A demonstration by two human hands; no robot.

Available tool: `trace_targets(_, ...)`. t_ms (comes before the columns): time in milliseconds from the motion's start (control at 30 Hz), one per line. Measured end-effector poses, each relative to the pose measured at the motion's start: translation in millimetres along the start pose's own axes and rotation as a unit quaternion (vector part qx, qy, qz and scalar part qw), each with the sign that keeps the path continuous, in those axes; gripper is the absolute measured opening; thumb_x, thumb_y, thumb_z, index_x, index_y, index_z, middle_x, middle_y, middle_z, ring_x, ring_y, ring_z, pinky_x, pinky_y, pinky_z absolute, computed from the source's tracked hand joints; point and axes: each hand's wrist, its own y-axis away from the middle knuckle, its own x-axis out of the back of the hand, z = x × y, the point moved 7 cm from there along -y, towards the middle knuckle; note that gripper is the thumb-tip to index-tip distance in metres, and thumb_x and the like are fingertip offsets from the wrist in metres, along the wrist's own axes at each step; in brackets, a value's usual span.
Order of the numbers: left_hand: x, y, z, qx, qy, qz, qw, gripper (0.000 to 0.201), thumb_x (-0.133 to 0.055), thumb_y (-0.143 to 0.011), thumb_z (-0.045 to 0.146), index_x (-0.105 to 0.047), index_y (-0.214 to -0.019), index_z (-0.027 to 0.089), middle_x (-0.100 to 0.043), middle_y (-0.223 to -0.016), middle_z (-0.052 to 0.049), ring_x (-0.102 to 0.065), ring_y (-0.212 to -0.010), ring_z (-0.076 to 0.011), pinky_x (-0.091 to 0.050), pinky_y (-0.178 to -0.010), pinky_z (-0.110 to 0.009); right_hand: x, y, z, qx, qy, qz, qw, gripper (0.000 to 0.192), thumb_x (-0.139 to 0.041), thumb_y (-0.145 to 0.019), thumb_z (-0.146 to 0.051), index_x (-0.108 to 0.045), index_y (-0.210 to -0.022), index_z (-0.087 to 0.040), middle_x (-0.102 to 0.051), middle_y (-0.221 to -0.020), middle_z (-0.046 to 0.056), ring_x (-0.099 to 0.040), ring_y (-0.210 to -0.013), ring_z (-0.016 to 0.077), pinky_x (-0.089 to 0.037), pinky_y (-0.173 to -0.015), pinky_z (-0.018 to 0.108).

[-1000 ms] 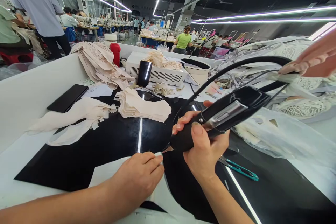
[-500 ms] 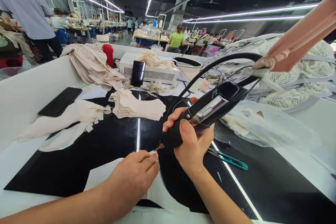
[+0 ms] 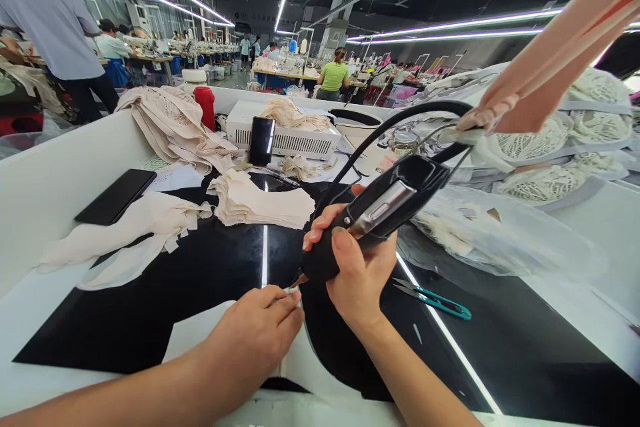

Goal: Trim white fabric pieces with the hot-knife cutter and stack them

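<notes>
My right hand [image 3: 357,267] is wrapped round a black corded handheld tool [image 3: 375,210] with a silver lever on its side. The tool slants down to the left, and its narrow coppery tip [image 3: 299,279] is right at the fingertips of my left hand [image 3: 260,330]. Those fingers are pinched on the edge of a pale fabric piece [image 3: 200,327] that lies beneath my hand on the black tabletop. The hand hides most of the edge, and I cannot tell whether the tip touches it. A peach fabric strip [image 3: 520,90] is tied to the tool's upper end.
Teal thread snips [image 3: 443,305] lie right of my right hand. A stack of cream fabric pieces [image 3: 265,203], a standing phone [image 3: 262,141] and a white vented box [image 3: 295,140] are behind. A clear plastic bag [image 3: 500,233] lies right; a black flat case [image 3: 116,196] lies left.
The tool and my right hand have shifted slightly left and tilted a little, closer to my left hand. The peach strip has swung left with them. My left hand stays pinched in place.
</notes>
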Motion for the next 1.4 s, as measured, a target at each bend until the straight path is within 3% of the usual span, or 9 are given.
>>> trace_targets(133, -1.2, 1, -3, -0.002, 0.015, -0.014, 1.0, 0.024, -0.051, -0.105, 0.001, -0.071, -0.116, 0.009, -0.081, -0.122, -0.012, -0.076, -0.105, -0.0211, -0.059, -0.089, -0.031, 9, -4, -11, 0.01, 0.002, 0.022, 1.0, 0.032, -0.086, -0.088, -0.035, -0.06, -0.105, -0.029, -0.07, -0.082, -0.007, -0.065, -0.057, 0.0115, -0.059, -0.052, 0.025)
trace_targets(267, -3.8, 4, -24, 0.025, 0.03, -0.052, 0.998, 0.023, -0.06, -0.101, 0.002, -0.068, -0.121, 0.011, -0.078, -0.129, -0.013, -0.075, -0.107, -0.0226, -0.061, -0.086, -0.033, 23, -4, -27, 0.001, 0.038, 0.03, 0.999, 0.037, -0.089, -0.086, -0.045, -0.064, -0.109, -0.029, -0.067, -0.079, -0.006, -0.063, -0.055, 0.0126, -0.058, -0.051, 0.028)
trace_targets(333, -3.9, 5, -37, 0.029, 0.021, -0.072, 0.997, 0.026, -0.061, -0.1, 0.001, -0.068, -0.123, 0.012, -0.077, -0.134, -0.014, -0.075, -0.112, -0.0236, -0.061, -0.092, -0.035, 31, 0, -36, 0.002, 0.048, 0.032, 0.998, 0.038, -0.089, -0.087, -0.046, -0.066, -0.113, -0.03, -0.067, -0.079, -0.006, -0.064, -0.055, 0.0132, -0.058, -0.05, 0.028)
trace_targets(433, 5.6, 3, -45, 0.021, -0.004, -0.052, 0.998, 0.031, -0.056, -0.099, -0.003, -0.068, -0.125, 0.011, -0.076, -0.137, -0.015, -0.074, -0.121, -0.0255, -0.06, -0.103, -0.04, 41, 9, -47, 0.009, 0.055, 0.035, 0.998, 0.033, -0.088, -0.089, -0.045, -0.069, -0.112, -0.03, -0.067, -0.082, -0.005, -0.066, -0.058, 0.0138, -0.06, -0.049, 0.028)
trace_targets(567, 24.7, -2, -29, 0.004, 0.036, 0.0, 0.999, 0.03, -0.05, -0.106, 0.0, -0.069, -0.125, 0.013, -0.077, -0.134, -0.011, -0.072, -0.123, -0.0236, -0.058, -0.11, -0.038, 46, 18, -54, 0.014, 0.051, 0.027, 0.998, 0.03, -0.087, -0.091, -0.043, -0.07, -0.111, -0.03, -0.069, -0.084, -0.004, -0.067, -0.06, 0.0139, -0.062, -0.049, 0.028)
trace_targets(800, 34.6, -11, 6, -0.041, 0.126, 0.038, 0.99, 0.022, -0.049, -0.118, 0.023, -0.069, -0.117, 0.015, -0.077, -0.109, -0.005, -0.071, -0.102, -0.0214, -0.06, -0.098, -0.035, 44, 21, -50, 0.015, 0.038, 0.02, 0.999, 0.035, -0.087, -0.091, -0.044, -0.068, -0.117, -0.031, -0.071, -0.085, -0.004, -0.067, -0.059, 0.0137, -0.062, -0.051, 0.028)
trace_targets(967, 27.2, -11, 6, -0.05, 0.116, 0.015, 0.992, 0.024, -0.063, -0.113, 0.036, -0.068, -0.125, 0.016, -0.075, -0.111, -0.004, -0.069, -0.105, -0.0228, -0.058, -0.106, -0.038, 42, 22, -45, 0.008, 0.035, 0.006, 0.999, 0.04, -0.087, -0.092, -0.044, -0.067, -0.123, -0.031, -0.071, -0.084, -0.004, -0.066, -0.06, 0.013, -0.062, -0.053, 0.026)
trace_targets(1167, 19.5, -8, 3, -0.038, 0.11, -0.014, 0.993, 0.034, -0.082, -0.101, 0.039, -0.07, -0.122, 0.015, -0.073, -0.108, -0.003, -0.067, -0.1, -0.024, -0.058, -0.101, -0.039, 44, 23, -45, 0.01, 0.037, 0.015, 0.999, 0.042, -0.087, -0.092, -0.044, -0.067, -0.126, -0.03, -0.071, -0.083, -0.004, -0.067, -0.059, 0.0132, -0.063, -0.052, 0.027)
trace_targets(1400, 19.3, -7, 2, -0.036, 0.111, -0.028, 0.993, 0.03, -0.076, -0.106, 0.038, -0.07, -0.123, 0.013, -0.073, -0.109, -0.005, -0.066, -0.096, -0.0236, -0.058, -0.097, -0.039, 42, 24, -43, 0.01, 0.01, 0.011, 1.0, 0.032, -0.088, -0.092, -0.039, -0.068, -0.116, -0.031, -0.071, -0.086, -0.005, -0.067, -0.062, 0.0113, -0.063, -0.055, 0.024)
